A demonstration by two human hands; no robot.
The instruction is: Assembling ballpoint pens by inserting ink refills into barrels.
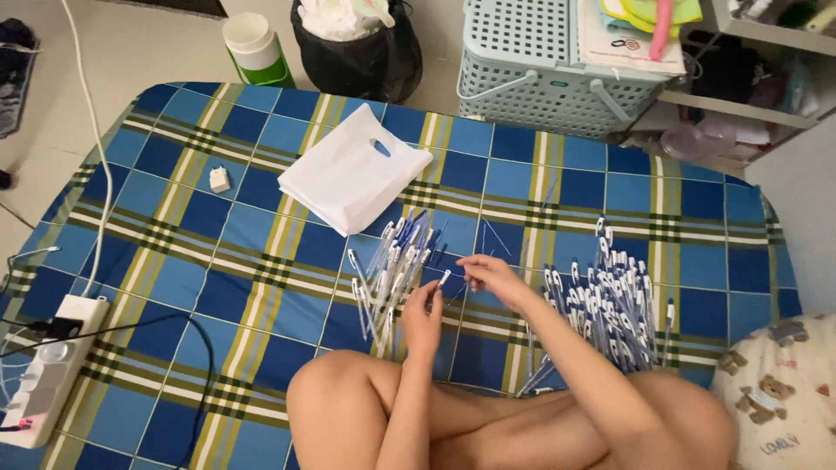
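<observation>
I sit cross-legged on a blue, yellow and white plaid sheet (218, 278). My left hand (422, 318) and my right hand (492, 277) meet over the sheet and together hold one clear pen with a white cap (445, 278) between the fingertips. A loose heap of finished pens (392, 265) lies just left of my hands. A bigger heap of clear pens with white caps (610, 305) lies to the right, beside my right forearm. A few thin blue refills (496, 237) lie on the sheet beyond my hands.
A stack of white plastic bags (353, 170) lies at the back. A small white charger (219, 179) and a white power strip (48, 370) with cables sit at the left. Beyond the sheet stand a teal basket (549, 65), a black bin (357, 48) and a green-white container (254, 48). A bear-print pillow (784, 392) is at right.
</observation>
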